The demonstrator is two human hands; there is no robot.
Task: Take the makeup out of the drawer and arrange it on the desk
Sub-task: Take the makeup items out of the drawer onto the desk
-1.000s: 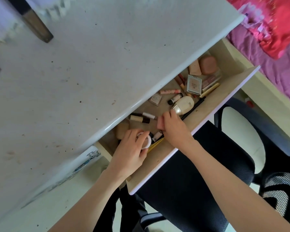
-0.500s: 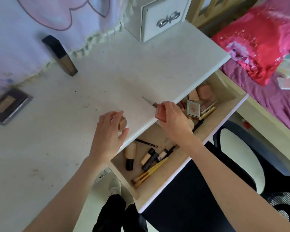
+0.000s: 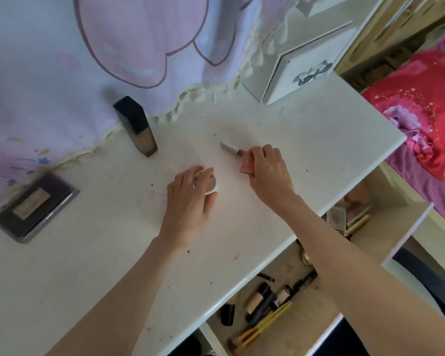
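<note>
White desk (image 3: 319, 155) under both arms, speckled with small dark marks; lilac printed cloth (image 3: 62, 60) hung along its far edge. Small white drawer box (image 3: 301, 70) with a bow-shaped handle at the far right corner. Open drawer (image 3: 365, 255) below the right edge, holding gold-handled brushes (image 3: 262, 327), dark tubes (image 3: 265, 299) and a square compact (image 3: 335, 217). Dark flat palette (image 3: 34, 206) near the far left edge, just under the cloth's hem. Tall bottle (image 3: 139, 127) with a dark cap and tan base, upright by the far edge, well apart from the palette. Left hand (image 3: 190, 204) near the desk's middle, fingers curled around a round white-rimmed compact (image 3: 211, 185) resting on the surface. Right hand (image 3: 270, 170) just beside it, gripping a pink block-shaped piece (image 3: 247, 164) and a slim white-capped tube (image 3: 230, 147), the tube pointing toward the far edge.
</note>
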